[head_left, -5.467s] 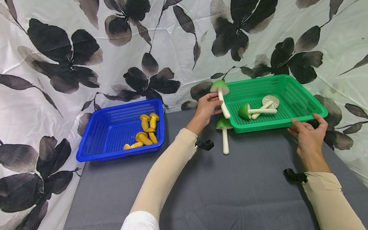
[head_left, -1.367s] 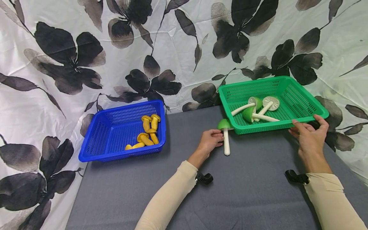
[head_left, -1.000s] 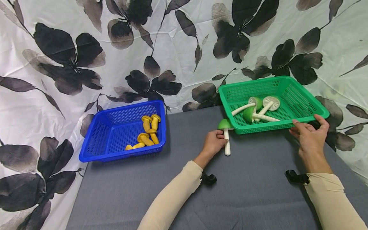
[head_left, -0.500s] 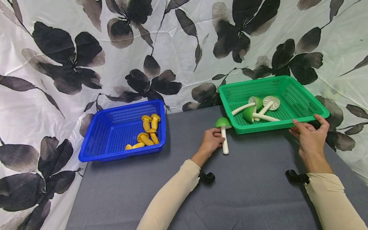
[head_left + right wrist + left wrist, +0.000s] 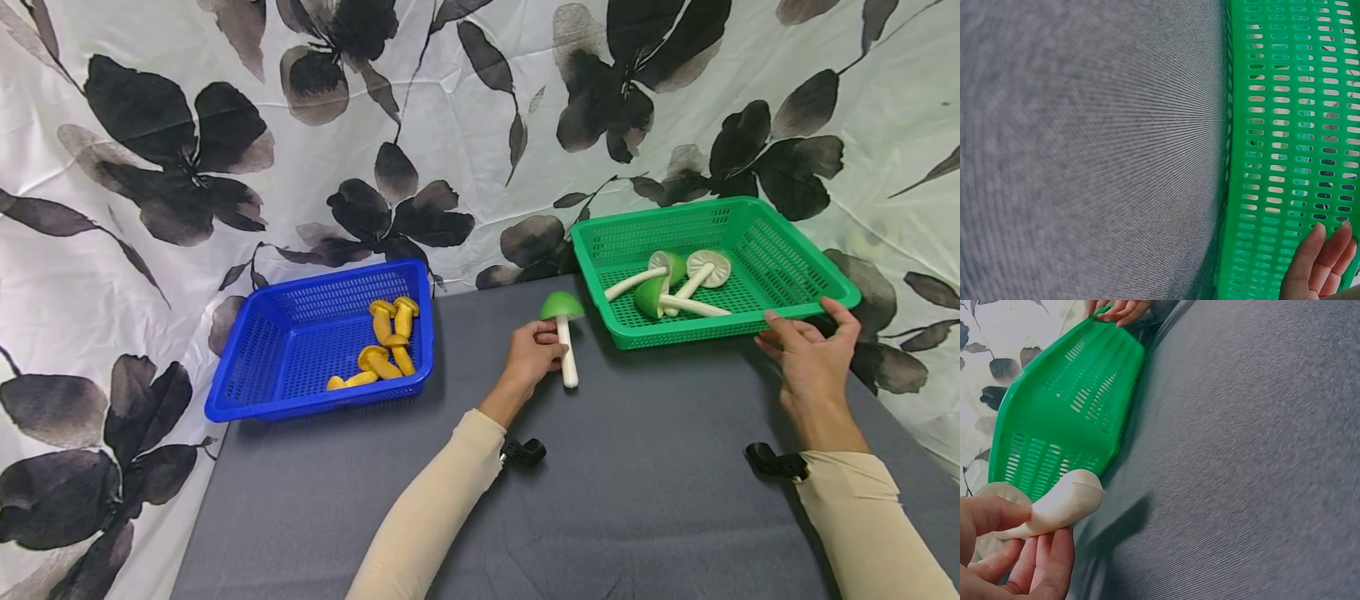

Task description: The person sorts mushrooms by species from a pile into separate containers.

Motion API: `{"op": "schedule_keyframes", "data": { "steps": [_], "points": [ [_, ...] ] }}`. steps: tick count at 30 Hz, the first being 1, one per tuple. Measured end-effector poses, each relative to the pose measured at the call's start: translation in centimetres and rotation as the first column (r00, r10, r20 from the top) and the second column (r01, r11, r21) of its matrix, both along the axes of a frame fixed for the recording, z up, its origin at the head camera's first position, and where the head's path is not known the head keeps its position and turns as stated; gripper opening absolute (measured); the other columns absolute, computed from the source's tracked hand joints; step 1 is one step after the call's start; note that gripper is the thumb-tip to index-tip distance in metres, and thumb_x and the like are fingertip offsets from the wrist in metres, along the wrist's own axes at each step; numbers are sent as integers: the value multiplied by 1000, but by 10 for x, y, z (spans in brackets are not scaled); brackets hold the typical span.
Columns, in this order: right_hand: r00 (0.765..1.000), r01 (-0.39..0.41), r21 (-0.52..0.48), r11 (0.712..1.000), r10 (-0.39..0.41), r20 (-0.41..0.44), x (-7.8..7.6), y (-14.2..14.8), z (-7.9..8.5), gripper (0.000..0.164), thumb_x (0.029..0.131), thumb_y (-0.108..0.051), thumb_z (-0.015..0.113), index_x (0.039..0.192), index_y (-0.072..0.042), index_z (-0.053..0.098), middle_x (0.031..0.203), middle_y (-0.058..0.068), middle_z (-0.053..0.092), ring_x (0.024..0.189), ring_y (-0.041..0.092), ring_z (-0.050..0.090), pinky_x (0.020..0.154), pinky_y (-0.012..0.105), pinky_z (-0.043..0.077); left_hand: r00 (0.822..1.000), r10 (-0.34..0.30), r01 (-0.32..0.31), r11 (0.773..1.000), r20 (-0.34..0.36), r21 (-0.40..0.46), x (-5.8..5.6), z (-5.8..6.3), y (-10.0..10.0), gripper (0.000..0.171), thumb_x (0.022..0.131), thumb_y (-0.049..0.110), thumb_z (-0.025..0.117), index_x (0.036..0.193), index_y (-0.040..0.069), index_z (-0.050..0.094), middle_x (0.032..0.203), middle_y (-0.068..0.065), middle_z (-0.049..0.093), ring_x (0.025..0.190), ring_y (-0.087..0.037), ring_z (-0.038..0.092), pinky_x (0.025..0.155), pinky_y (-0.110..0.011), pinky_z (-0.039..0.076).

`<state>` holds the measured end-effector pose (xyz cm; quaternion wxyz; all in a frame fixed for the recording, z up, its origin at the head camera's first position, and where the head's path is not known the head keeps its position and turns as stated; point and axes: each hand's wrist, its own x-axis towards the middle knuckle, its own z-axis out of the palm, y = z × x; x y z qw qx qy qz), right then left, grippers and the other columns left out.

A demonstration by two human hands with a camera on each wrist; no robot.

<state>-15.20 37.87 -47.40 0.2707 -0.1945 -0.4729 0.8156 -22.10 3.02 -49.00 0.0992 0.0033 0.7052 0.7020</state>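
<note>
My left hand [image 5: 531, 360] pinches the white stem of a green-capped toy mushroom [image 5: 568, 367] between thumb and fingers, left of the green basket [image 5: 675, 332]. In the left wrist view the stem end [image 5: 1079, 497] points away from the fingers, above the grey cloth. My right hand [image 5: 813, 362] holds the front right corner of the green basket. Its fingers [image 5: 1307, 259] lie against the perforated wall in the right wrist view. Inside that basket lie three more green-capped mushrooms [image 5: 648, 298], stems crossing.
A blue basket [image 5: 247, 408] stands at the left with several yellow mushrooms [image 5: 378, 362] in its right part. Grey cloth [image 5: 637, 492] covers the table. Behind hangs a white curtain [image 5: 480, 125] with dark flowers.
The left hand first laid one green-capped mushroom in the green basket. It then took hold of another beside the basket and moved it left, clear of the rim. The right hand kept its place.
</note>
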Motion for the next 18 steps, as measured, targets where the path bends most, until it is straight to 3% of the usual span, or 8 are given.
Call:
{"op": "schedule_keyframes", "data": {
  "steps": [9,15,18],
  "points": [
    [1000,-8,-1,1000,8,-6,0,0,0,87,82,0,83,146,-25,29,83,4,69,64,14,70,58,28,59,1000,7,-6,998,-17,69,-8,11,-6,35,86,-11,71,120,-1,65,91,-4,64,76,-18,66,70,-43,61],
    [1000,-6,3,1000,6,-5,0,0,-1,85,81,0,83,143,-26,30,83,5,69,66,16,71,58,28,59,999,21,-19,998,-42,60,-12,21,-5,35,87,-9,72,120,0,66,92,-4,63,79,-18,67,70,-40,61],
    [1000,-2,0,1000,2,-1,-1,1,0,86,81,0,83,143,-26,30,83,4,69,65,16,71,58,28,59,998,24,-20,998,-63,60,-15,26,-4,35,87,-8,73,120,1,66,93,-5,63,80,-18,67,73,-44,61]
  ]
}}
